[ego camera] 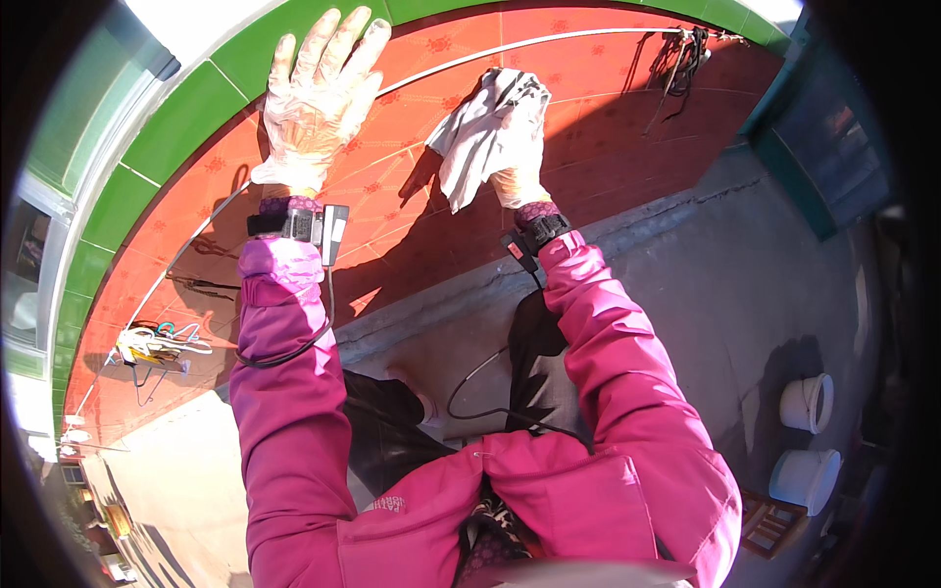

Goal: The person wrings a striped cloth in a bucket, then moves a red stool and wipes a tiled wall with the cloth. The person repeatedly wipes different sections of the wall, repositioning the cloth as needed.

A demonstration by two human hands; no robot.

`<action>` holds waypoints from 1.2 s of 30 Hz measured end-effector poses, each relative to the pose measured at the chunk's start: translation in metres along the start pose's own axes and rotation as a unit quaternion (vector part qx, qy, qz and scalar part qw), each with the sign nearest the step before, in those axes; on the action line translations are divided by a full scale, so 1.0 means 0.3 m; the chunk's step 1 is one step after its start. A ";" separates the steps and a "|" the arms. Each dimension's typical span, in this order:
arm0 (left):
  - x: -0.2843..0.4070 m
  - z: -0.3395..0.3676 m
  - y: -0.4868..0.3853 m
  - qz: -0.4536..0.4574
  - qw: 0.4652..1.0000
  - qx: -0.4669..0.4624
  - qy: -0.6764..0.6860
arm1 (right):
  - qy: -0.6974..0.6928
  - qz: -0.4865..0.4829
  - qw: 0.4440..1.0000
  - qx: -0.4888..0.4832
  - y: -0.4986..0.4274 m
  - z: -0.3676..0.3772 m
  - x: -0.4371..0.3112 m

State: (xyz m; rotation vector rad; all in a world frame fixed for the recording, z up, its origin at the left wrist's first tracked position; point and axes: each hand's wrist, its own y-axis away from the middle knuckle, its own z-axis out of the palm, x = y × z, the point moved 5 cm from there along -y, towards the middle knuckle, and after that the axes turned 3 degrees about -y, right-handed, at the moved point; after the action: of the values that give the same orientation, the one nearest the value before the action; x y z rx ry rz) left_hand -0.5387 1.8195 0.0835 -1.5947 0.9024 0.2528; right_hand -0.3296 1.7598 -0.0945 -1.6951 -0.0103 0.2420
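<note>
My left hand (312, 110), in a thin translucent glove, is raised with its fingers spread. It overlaps the green tile edging (173, 121) at the top of the red tiled wall (441, 55); whether the palm touches is hidden. Gloved likewise, my right hand (518, 147) grips a crumpled white-and-dark cloth (474, 128) against the red tiles. Part of the cloth droops to the left of that hand, and its fingers are mostly covered. A pale line (529, 42) runs along the wall and passes behind my left hand.
Several clothes hangers (158, 342) hang on the line at left. Dark cords (687, 62) are tied at its right end, near a teal-framed door (823, 147). Two white buckets (806, 403) and a small wooden stool (770, 523) stand on the concrete floor (684, 294) at right.
</note>
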 end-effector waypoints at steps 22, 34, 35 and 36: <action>0.005 0.111 0.064 -0.025 0.993 0.078 -0.086 | -0.047 -0.101 0.974 -0.198 0.151 -0.031 0.029; 0.008 0.147 0.076 -0.036 0.982 0.108 -0.152 | -0.174 0.645 0.736 0.110 0.427 -0.032 0.563; 0.007 0.149 0.078 -0.035 0.983 0.116 -0.135 | -0.271 0.685 0.673 0.073 0.448 -0.009 0.502; 0.004 0.151 0.079 -0.034 0.985 0.125 -0.117 | -0.349 0.722 0.597 0.029 0.464 0.011 0.426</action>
State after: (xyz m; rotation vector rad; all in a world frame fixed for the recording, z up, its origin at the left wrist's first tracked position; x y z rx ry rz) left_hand -0.5394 1.8610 0.0538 -1.3301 0.6691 0.2615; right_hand -0.2238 1.7620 -0.2511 -1.0265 0.8131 2.0829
